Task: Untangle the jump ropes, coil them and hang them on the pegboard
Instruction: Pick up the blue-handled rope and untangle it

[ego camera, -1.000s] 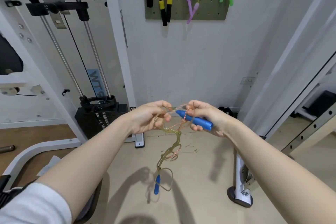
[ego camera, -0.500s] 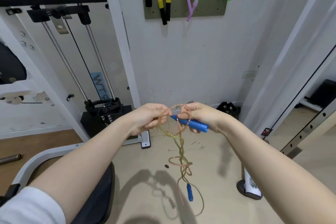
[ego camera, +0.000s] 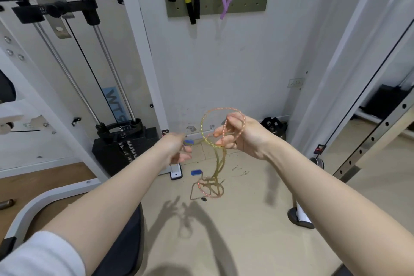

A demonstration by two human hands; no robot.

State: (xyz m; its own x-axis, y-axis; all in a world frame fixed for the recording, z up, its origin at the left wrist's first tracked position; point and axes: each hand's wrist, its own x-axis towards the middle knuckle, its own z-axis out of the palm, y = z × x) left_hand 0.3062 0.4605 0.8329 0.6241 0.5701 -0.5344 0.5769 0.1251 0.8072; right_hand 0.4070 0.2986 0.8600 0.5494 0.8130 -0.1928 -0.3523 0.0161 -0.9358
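I have the tangled jump rope (ego camera: pixel 214 159) up in the air between both hands, in front of the white wall and above the beige floor (ego camera: pixel 257 219). My right hand (ego camera: pixel 243 135) has its grip closed on the cord: the fingers are curled round several strands, and one loop arches up over the knuckles. My left hand (ego camera: pixel 177 149) sits just beside it, with a blue handle (ego camera: pixel 188 142) showing at its fingertips. That hand is blurred, so I cannot tell whether its grip is really closed on the handle or only touching it. The second blue handle (ego camera: pixel 196 172) hangs free lower down, next to a knot of loops (ego camera: pixel 208 188) dangling clear of the floor.

To my eye the step in hand is still untangling. To do it well I would keep the right hand as the fixed anchor and work with the left, feeding the upper handle back through the loop it is caught in instead of pulling the hands apart. A hard pull would likely tighten the lower knot. The cord looks thin and springy, so I expect it to twist back on itself if I let it go slack. I would let the free handle hang and spin out its twist, then open the bottom loops one at a time.

The pegboard (ego camera: pixel 244 2) is on the wall ahead, already carrying several coiled ropes with coloured handles. Coiling and hanging this one are not yet begun.
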